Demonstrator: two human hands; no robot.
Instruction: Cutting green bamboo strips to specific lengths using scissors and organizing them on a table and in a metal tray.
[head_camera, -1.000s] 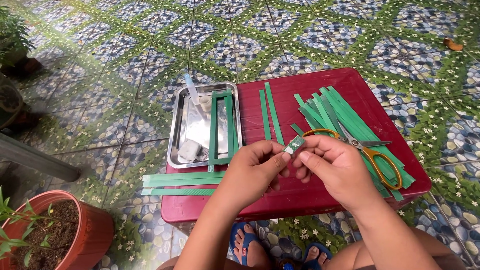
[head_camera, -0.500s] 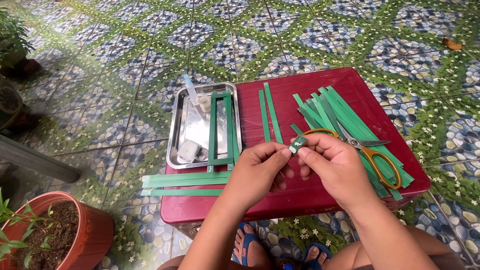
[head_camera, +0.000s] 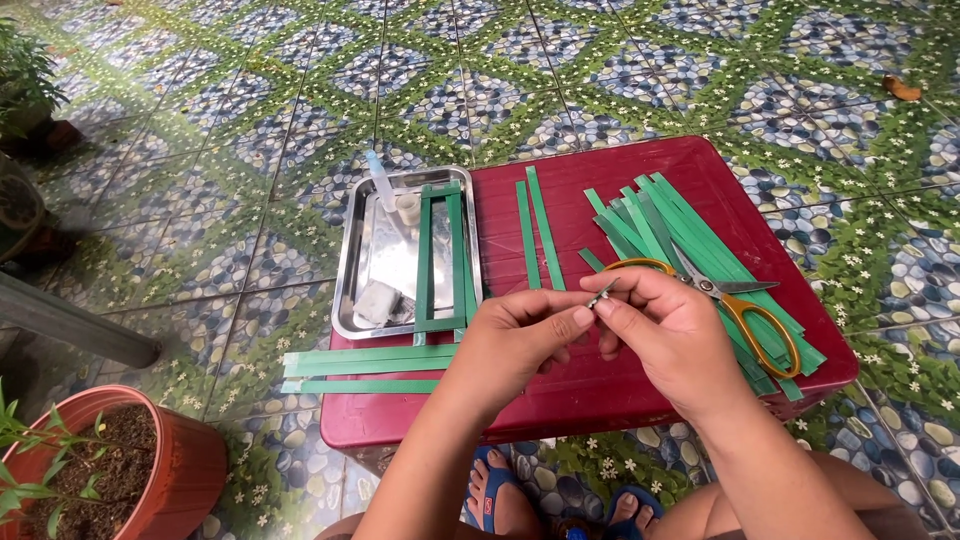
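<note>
Head view: we pinch a small folded strip piece (head_camera: 603, 293) between left hand (head_camera: 520, 340) and right hand (head_camera: 672, 335) above the red table (head_camera: 600, 400). Many strips (head_camera: 690, 235) and the scissors (head_camera: 735, 305) lie unused; most work seems left.

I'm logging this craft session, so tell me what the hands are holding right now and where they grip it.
Both hands pinch one small green strip piece: the left hand and right hand meet at its lower end with thumb and fingertips.

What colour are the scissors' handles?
Orange-yellow, on the scissors lying on the green strips; head view.
</note>
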